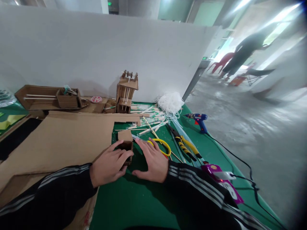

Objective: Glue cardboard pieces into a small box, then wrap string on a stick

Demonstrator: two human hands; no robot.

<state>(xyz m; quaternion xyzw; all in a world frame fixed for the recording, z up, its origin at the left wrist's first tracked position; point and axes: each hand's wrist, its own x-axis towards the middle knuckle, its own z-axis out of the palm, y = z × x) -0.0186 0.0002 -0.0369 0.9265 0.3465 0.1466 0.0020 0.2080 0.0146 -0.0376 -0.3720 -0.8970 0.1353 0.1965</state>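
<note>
Near the centre of the frame, the left hand [111, 164] has its grip clamped on a small cardboard box [129, 147], seemingly steadying it against the table [134, 201]; the right hand [152, 161] spreads, thumb apart from fingers, beside yellow-handled scissors [169, 148]

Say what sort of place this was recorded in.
Probably a craft workstation in a larger indoor hall or workshop: the green-covered table bears a blue glue gun and a cardboard tower, and beyond it stretches a bare, shiny floor.
</note>
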